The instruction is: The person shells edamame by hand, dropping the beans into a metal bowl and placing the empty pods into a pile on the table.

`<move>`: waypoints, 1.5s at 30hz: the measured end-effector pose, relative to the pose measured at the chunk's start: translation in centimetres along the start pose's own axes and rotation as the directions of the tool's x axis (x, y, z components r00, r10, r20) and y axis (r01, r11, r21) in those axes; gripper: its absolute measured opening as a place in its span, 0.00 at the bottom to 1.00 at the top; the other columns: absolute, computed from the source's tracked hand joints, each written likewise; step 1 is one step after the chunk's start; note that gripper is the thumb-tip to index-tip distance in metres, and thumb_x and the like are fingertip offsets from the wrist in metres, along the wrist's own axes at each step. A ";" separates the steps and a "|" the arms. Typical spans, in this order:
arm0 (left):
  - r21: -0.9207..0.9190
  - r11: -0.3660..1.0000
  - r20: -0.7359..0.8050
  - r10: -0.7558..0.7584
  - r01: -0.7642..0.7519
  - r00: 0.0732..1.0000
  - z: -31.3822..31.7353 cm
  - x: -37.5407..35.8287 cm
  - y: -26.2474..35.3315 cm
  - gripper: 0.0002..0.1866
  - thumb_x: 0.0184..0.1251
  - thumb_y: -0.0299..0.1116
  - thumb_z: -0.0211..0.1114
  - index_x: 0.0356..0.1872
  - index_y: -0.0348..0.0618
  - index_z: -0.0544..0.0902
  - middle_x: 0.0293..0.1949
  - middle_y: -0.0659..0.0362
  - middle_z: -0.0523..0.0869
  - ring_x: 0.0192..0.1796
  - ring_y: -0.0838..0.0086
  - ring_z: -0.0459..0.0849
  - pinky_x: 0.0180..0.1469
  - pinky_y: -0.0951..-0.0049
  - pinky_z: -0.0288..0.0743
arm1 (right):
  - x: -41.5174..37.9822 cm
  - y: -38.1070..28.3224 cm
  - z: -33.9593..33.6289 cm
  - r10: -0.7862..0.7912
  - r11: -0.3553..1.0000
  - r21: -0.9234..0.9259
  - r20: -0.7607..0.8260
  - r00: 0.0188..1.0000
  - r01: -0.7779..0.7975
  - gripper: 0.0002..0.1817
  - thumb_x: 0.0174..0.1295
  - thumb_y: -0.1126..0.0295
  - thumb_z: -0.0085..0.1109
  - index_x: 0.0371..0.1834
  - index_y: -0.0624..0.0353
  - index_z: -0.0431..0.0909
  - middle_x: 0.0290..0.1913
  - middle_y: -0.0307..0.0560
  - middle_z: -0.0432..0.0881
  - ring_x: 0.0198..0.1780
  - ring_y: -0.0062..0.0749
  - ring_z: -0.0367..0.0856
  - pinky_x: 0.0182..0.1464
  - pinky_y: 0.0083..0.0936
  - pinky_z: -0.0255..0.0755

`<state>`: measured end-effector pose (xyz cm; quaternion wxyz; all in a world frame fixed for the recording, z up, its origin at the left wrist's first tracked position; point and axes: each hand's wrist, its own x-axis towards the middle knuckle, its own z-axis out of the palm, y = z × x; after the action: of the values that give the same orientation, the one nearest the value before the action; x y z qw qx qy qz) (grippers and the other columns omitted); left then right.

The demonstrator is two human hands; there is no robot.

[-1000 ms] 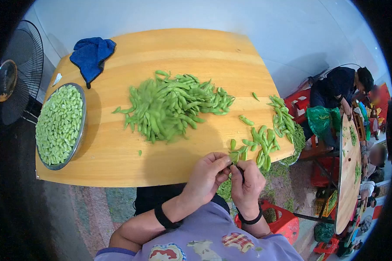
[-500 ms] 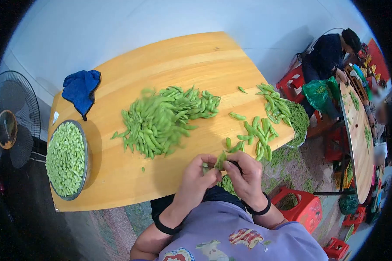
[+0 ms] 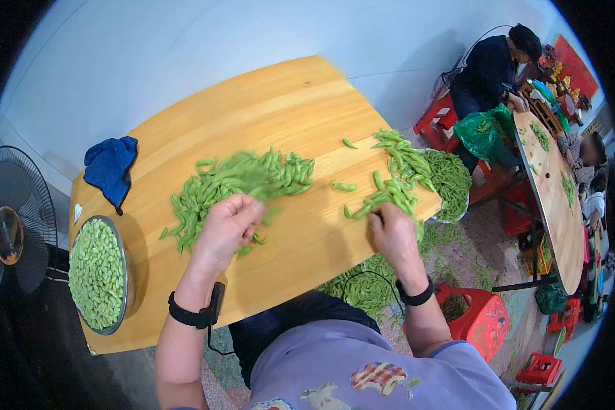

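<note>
A heap of green edamame pods [image 3: 212,188] lies on the wooden table [image 3: 287,92]. At the heap's near side is my left hand [image 3: 229,225], its thumb and fingers pinched together; whatever is in them cannot be made out. Over by the table's right end, my right hand [image 3: 395,236] reaches down with curled fingers beside a smaller group of pods [image 3: 393,195]. Its fingertips are partly hidden, so what they hold does not show. A metal bowl [image 3: 124,290] full of shelled green beans [image 3: 96,273] stands at the table's left.
A blue cloth [image 3: 109,171] lies at the back left, near a fan [image 3: 17,212]. Beyond the right end sits a heaped container of pods [image 3: 447,184]. More pods [image 3: 362,290] cover the floor near a red stool [image 3: 475,321]. Another person [image 3: 488,75] sits at a round table [image 3: 550,198].
My hands, together around a pod before, have parted: the left moved left to the heap, the right went to the pods at the right. The view has shifted slightly.
</note>
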<state>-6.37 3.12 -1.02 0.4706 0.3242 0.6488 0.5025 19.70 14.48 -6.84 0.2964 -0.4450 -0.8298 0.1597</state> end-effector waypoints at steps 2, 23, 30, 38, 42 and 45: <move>-0.012 1.000 -0.006 0.001 -0.001 1.000 0.0 1.0 -0.8 0.05 0.61 0.32 0.59 0.30 0.42 0.77 0.22 0.69 0.73 0.21 0.86 0.67 0.21 0.83 0.58 | 0.1 1.9 -1.5 0.132 0.984 -0.115 -0.046 0.990 -0.136 0.10 0.53 0.68 0.57 0.29 0.66 0.73 0.28 0.61 0.77 0.31 0.54 0.77 0.34 0.40 0.71; 0.774 0.089 0.433 0.647 -0.626 0.627 3.7 1.2 -2.3 0.07 0.51 0.29 0.63 0.28 0.41 0.75 0.26 0.54 0.77 0.29 0.61 0.80 0.27 0.65 0.74 | 0.1 -4.4 -2.1 -0.035 0.955 0.293 0.267 0.963 -0.047 0.10 0.54 0.71 0.57 0.33 0.67 0.71 0.28 0.61 0.76 0.33 0.54 0.76 0.35 0.38 0.70; 0.523 0.706 0.081 0.517 -0.478 0.852 3.2 -0.4 -4.1 0.06 0.59 0.31 0.59 0.32 0.40 0.76 0.23 0.61 0.75 0.22 0.73 0.74 0.23 0.74 0.69 | -0.8 -5.0 0.4 -0.116 0.965 0.255 0.225 0.967 0.056 0.12 0.51 0.69 0.62 0.32 0.66 0.72 0.26 0.58 0.75 0.32 0.53 0.76 0.34 0.38 0.70; -0.251 0.950 0.085 -0.171 0.187 0.982 3.5 -5.9 -3.4 0.05 0.63 0.30 0.57 0.34 0.40 0.76 0.23 0.67 0.72 0.19 0.87 0.66 0.18 0.89 0.54 | 0.3 -5.9 3.4 -0.221 0.974 0.017 0.326 0.919 0.228 0.14 0.49 0.66 0.62 0.30 0.66 0.73 0.26 0.56 0.77 0.30 0.52 0.77 0.32 0.39 0.71; -0.318 0.943 -0.032 -0.117 0.101 0.993 5.7 -6.0 -4.3 0.05 0.63 0.29 0.58 0.35 0.39 0.76 0.24 0.67 0.72 0.20 0.87 0.66 0.19 0.89 0.55 | 0.2 -7.3 0.8 -0.110 0.950 0.310 0.282 0.953 0.018 0.10 0.47 0.70 0.63 0.27 0.66 0.75 0.24 0.54 0.77 0.25 0.43 0.77 0.29 0.31 0.70; -0.606 0.791 -0.033 -0.131 0.085 0.991 7.0 -5.0 -4.3 0.05 0.62 0.28 0.58 0.35 0.38 0.77 0.24 0.67 0.72 0.20 0.88 0.66 0.20 0.89 0.56 | -1.3 -8.9 -0.6 -0.084 0.925 0.380 0.270 0.959 -0.026 0.10 0.48 0.70 0.64 0.28 0.65 0.74 0.25 0.55 0.77 0.28 0.43 0.77 0.30 0.31 0.70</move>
<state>2.14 -0.08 -4.04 0.5531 0.1014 0.4893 0.6666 14.90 8.42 -2.12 0.2585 -0.3395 -0.8232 0.3744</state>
